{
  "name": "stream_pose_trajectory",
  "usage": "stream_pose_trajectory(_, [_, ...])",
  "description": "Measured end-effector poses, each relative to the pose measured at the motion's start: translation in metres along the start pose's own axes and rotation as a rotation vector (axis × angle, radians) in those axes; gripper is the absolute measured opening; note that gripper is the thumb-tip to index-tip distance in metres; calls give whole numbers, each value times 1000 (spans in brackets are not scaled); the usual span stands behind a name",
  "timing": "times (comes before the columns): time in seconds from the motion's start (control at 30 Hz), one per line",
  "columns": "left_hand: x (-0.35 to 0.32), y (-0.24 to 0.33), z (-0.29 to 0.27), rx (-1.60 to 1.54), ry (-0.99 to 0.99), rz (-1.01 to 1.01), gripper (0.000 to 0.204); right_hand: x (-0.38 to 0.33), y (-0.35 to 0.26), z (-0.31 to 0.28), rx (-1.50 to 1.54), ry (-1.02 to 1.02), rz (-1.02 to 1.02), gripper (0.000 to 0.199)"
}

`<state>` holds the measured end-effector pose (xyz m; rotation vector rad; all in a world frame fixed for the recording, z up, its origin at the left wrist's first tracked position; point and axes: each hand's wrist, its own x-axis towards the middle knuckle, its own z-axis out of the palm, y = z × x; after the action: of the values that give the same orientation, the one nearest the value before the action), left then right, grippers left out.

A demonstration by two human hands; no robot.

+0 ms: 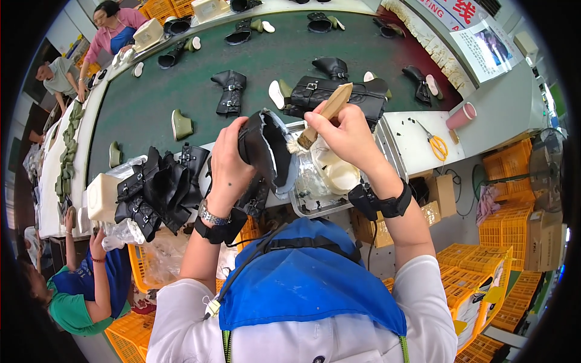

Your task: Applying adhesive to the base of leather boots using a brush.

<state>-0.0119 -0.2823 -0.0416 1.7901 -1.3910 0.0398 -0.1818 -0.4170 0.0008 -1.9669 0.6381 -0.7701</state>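
My left hand [231, 160] is closed around a black boot upper [259, 145], its open edge with a pale grey lining turned toward the right. In my right hand [348, 136] is a brush [327, 115] with a flat wooden handle, its light bristles close to the lining edge; whether they touch it I cannot tell. Below the brush, a metal tray [321, 212] holds a cream-coloured bowl [340, 175] smeared with pale residue. A pile of black buckled boot uppers [160, 187] lies to the left of my left hand. Quilted black uppers [311, 91] lie just beyond the tray.
The green conveyor belt [200, 136] carries scattered black uppers and green shoe pieces [180, 124]. Orange-handled scissors [437, 145] and a pink cup [463, 115] are at right. Yellow crates [472, 272] stand low right. Co-workers are at left, one in green [78, 296] nearby.
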Motion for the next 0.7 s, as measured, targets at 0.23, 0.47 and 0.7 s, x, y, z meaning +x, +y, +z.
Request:
stream_pose_trajectory(0.23, [0,-2,1,28,25,-22,54,-1,7,-8,355,173,82,24])
stream_pose_trajectory(0.47, [-4,-5,6,54,91,87,56,3,19,5,499,153,151,22])
stream_pose_trajectory(0.7, [-9,-1,4,-54,-46,15,54,8,35,20,264,235,41,21])
